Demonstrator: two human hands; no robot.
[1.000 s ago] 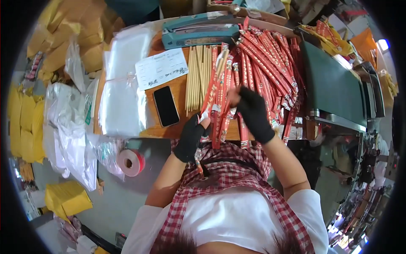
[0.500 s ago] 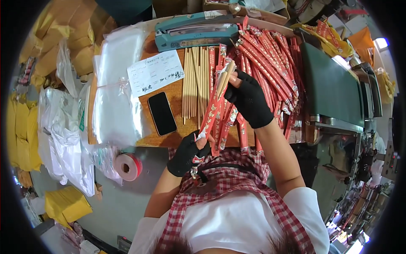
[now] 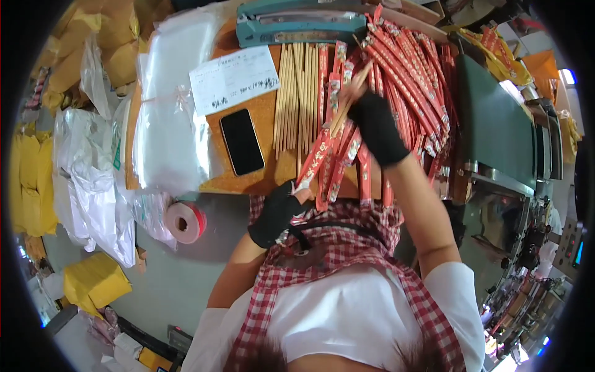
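My left hand [image 3: 279, 216], in a black fingerless glove, pinches the lower end of a red printed paper sleeve [image 3: 318, 156] near the table's front edge. Farther up, my right hand [image 3: 375, 127], gloved the same way and slightly blurred, is closed on a pair of light wooden chopsticks [image 3: 341, 118]. Their lower ends meet the sleeve's upper end; whether they sit inside it I cannot tell. Bare chopsticks [image 3: 290, 99] lie in a row left of my right hand. A large heap of red-sleeved chopsticks [image 3: 406, 80] spreads to its right.
A black phone [image 3: 242, 142] and a paper sheet [image 3: 234, 79] lie on the wooden table [image 3: 265, 124], beside a stack of clear plastic bags [image 3: 170, 118]. Behind stands a teal bag sealer [image 3: 302, 26]. A dark green box-like machine [image 3: 499, 127] borders the right side. A tape roll [image 3: 185, 222] is at lower left.
My right hand has moved up and away from my left hand, and more of the bare chopsticks shows above the sleeve. The whole view has shifted, so the table sits higher in it.
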